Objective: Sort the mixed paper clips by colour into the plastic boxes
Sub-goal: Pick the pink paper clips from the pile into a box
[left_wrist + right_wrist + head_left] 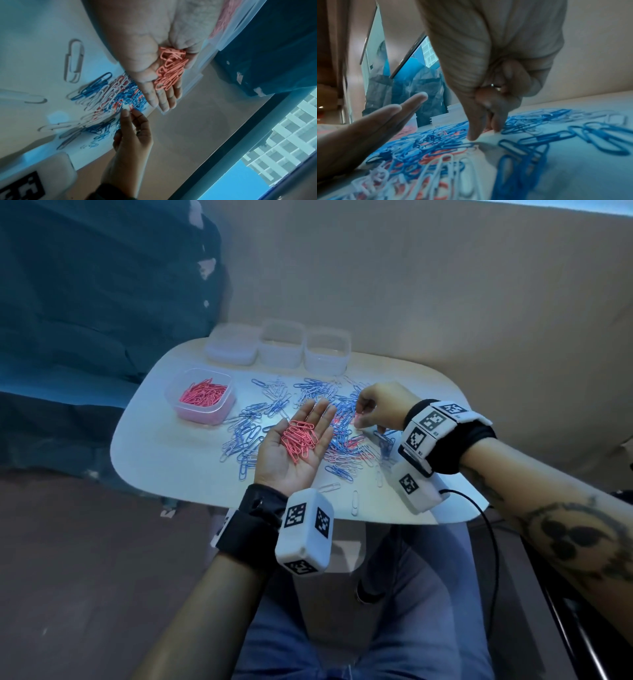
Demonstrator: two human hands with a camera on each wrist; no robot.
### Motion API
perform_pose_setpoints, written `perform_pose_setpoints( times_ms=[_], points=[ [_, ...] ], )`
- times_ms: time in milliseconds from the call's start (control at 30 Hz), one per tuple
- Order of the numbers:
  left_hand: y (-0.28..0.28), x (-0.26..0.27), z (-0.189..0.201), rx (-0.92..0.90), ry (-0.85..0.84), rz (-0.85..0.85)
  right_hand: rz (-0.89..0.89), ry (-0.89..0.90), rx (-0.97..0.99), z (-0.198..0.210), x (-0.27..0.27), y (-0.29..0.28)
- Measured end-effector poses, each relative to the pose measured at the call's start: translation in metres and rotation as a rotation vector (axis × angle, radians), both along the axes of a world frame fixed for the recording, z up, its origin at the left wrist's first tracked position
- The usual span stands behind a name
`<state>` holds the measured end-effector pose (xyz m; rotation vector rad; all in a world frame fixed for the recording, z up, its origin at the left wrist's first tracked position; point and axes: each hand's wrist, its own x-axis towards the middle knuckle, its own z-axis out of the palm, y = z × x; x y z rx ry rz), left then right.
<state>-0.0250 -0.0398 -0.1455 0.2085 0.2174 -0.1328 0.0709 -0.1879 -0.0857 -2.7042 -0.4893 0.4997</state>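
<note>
Our left hand [297,448] flat, palm up, carrying pink clips [299,438], our right hand [378,405] pinching into the mixed pile [308,419], four plastic boxes, one [200,395] holding pink clips, three [281,344] behind it.

No words, brands or numbers can be read anywhere in these views. The only signs are black-and-white square code markers on the white wrist units: the unit on the left wrist [304,532] shows two on its upper faces and one on its near end, and the units on the right wrist [432,424] carry several more, with tiny characters beside some markers that are too small to make out. A corner of one such marker [22,188] also shows in the left wrist view. The plastic boxes and the bench show no lettering.
</note>
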Motion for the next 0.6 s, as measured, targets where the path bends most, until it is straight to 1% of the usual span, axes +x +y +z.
perform_pose_setpoints(
  times_ms=[67, 133, 267, 333, 500, 600],
  points=[
    [-0.0019, 0.0015, -0.0002, 0.026, 0.046, 0.023, -0.029, -0.032, -0.029, -0.0020, 0.0013, 0.0030],
    [-0.0021, 0.0030, -0.0024, 0.033, 0.046, 0.027, -0.018, -0.070, -0.097, -0.0035, 0.0019, 0.0055],
    [-0.0017, 0.0029, -0.0018, 0.049, 0.032, 0.029, 0.000, -0.073, -0.160, -0.0063, -0.0021, 0.0066],
    [-0.0018, 0.0026, -0.0005, 0.029, 0.022, 0.015, 0.003, -0.082, -0.191, -0.0084, -0.0039, 0.0048],
    [-0.0025, 0.0043, -0.0029, 0.028, 0.019, 0.019, -0.027, -0.057, -0.175, -0.0103, -0.0065, 0.0020],
    [-0.0038, 0.0034, -0.0028, 0.027, 0.003, 0.012, 0.003, -0.069, -0.198, -0.0071, -0.0076, 0.0047]
  ],
)
